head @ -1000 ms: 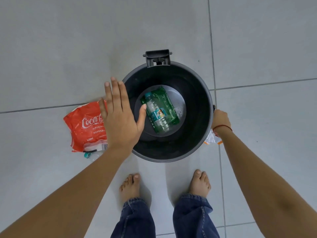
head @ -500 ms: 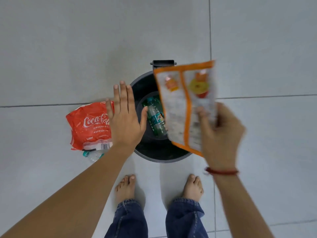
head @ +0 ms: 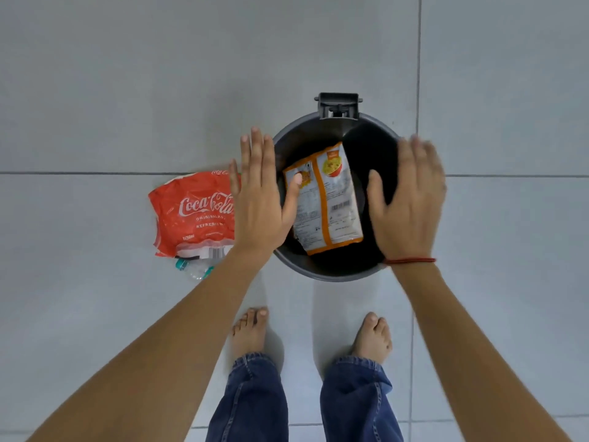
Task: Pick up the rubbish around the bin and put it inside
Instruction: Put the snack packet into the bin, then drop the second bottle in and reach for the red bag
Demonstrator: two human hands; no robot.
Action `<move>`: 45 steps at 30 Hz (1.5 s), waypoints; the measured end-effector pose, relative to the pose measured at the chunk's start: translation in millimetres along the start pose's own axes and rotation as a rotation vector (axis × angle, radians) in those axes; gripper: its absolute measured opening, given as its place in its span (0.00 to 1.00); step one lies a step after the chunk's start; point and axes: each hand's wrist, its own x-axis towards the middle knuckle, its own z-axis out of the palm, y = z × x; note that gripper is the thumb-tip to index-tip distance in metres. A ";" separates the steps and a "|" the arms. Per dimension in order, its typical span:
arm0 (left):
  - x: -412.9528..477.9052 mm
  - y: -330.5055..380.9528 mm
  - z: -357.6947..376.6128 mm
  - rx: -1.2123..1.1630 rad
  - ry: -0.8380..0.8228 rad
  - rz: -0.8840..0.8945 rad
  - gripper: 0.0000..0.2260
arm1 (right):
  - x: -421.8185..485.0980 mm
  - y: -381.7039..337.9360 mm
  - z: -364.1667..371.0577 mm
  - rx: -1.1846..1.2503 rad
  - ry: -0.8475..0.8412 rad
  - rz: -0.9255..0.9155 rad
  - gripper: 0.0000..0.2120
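The left hand (head: 259, 199) covers the left rim of the bin (head: 334, 272) and also the right edge of the red Coca-Cola wrapper (head: 191, 215), so the logo is cut before its last letters. The right hand (head: 409, 199) hides the right rim of the bin — its fingertips (head: 417, 143) are blurred, without a clear outline. Inside the bin, the orange-and-white packet (head: 328, 199) covers what lies below it; the small print on it is too small to read. Left of the bin, a clear bottle (head: 194, 269) shows only its cap end under the wrapper and the left forearm. Both forearms and the jeans (head: 255, 400) are cut off by the bottom edge.
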 end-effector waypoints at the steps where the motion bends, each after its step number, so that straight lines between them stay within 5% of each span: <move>1: -4.4 -3.6 -0.8 -0.097 0.069 -0.048 0.30 | -1.5 8.5 -2.7 -0.069 -0.053 -0.021 0.28; 5: -24.0 -49.2 1.3 -0.220 0.360 -0.644 0.30 | -3.1 32.8 3.2 -0.139 -0.301 -0.021 0.40; 7: -55.4 -71.8 13.1 -0.219 0.179 -0.982 0.32 | -3.6 35.0 13.8 -0.145 -0.315 -0.050 0.41; 8: -76.4 -72.2 24.5 -0.217 -0.108 -0.999 0.31 | -4.4 35.4 18.8 -0.168 -0.308 -0.056 0.41; 10: -143.7 -68.8 59.2 -0.085 -0.613 -0.895 0.24 | -6.5 37.0 26.5 -0.225 -0.270 -0.062 0.41; 14: -201.9 -62.8 76.9 0.029 -0.815 -0.586 0.22 | -7.6 41.3 33.1 -0.225 -0.210 -0.054 0.39; 18: -193.5 -65.2 76.0 0.120 -0.960 -0.423 0.23 | -7.3 41.8 34.9 -0.204 -0.187 -0.062 0.38; 26: -190.2 -38.6 46.6 0.160 -1.009 -0.430 0.21 | -6.9 37.5 30.2 -0.223 -0.204 -0.043 0.36; 27: -179.2 -28.5 38.1 0.059 -0.936 -0.493 0.21 | -6.8 36.8 30.0 -0.223 -0.205 -0.041 0.36; 29: -136.4 1.1 13.0 -0.331 -0.431 -0.630 0.23 | -6.7 36.0 29.2 -0.224 -0.205 -0.042 0.33; 31: -78.9 31.4 -12.4 -0.557 0.115 -0.558 0.25 | -7.1 35.9 28.2 -0.221 -0.205 -0.042 0.30; 32: -54.6 46.1 -22.9 -0.585 0.231 -0.484 0.26 | -7.2 36.0 27.8 -0.220 -0.205 -0.042 0.30; 36: -24.3 69.5 -27.1 -0.661 0.198 -0.375 0.25 | -6.2 35.4 27.1 -0.223 -0.212 -0.049 0.28; 39: -8.7 38.1 -29.1 -0.596 0.521 -0.317 0.15 | -6.9 36.3 29.2 -0.223 -0.199 -0.057 0.27; 41: 11.3 -9.8 -21.7 -0.558 0.716 -0.480 0.14 | -6.9 36.3 29.3 -0.217 -0.185 -0.055 0.27; 42: 3.1 -30.8 -8.6 -0.473 0.651 -0.559 0.15 | -6.8 36.9 30.0 -0.219 -0.180 -0.056 0.27; 45: -131.7 -73.7 48.8 0.182 -0.378 -0.471 0.20 | -6.8 38.4 31.5 -0.222 -0.176 -0.057 0.28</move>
